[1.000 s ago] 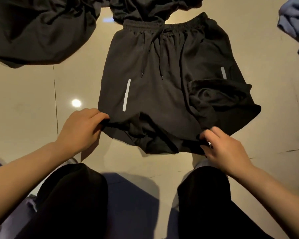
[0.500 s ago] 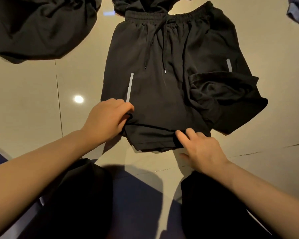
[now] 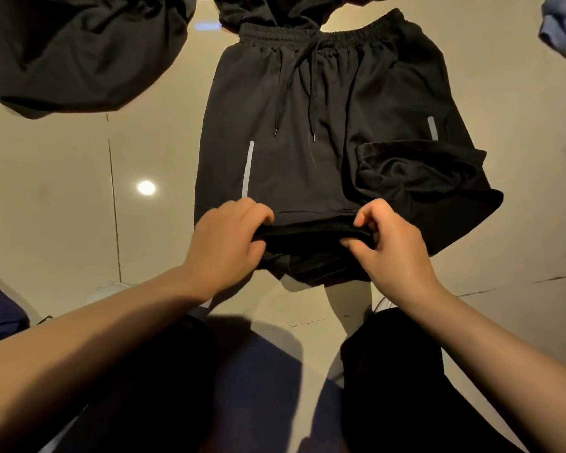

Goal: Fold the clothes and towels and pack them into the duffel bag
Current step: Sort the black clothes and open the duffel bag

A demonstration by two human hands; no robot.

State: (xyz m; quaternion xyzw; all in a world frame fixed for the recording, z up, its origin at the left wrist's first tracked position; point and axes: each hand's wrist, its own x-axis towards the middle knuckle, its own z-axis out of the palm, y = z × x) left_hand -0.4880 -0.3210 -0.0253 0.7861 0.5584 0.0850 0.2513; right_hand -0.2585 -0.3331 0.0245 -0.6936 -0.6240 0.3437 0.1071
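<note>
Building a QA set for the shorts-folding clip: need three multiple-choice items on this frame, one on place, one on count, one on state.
1. Where do both hands grip the shorts?
A. at the waistband
B. at the near hem
C. at the drawstring

2. How many pale reflective stripes show on the shorts?
A. two
B. four
C. none

3. How does the far-right leg lie?
A. flat
B. rolled tight
C. bunched and folded over

Answers:
1 B, the left hand and right hand pinch the near hem of the shorts.
2 A, one stripe on each leg.
3 C, the fabric there is crumpled.
</note>
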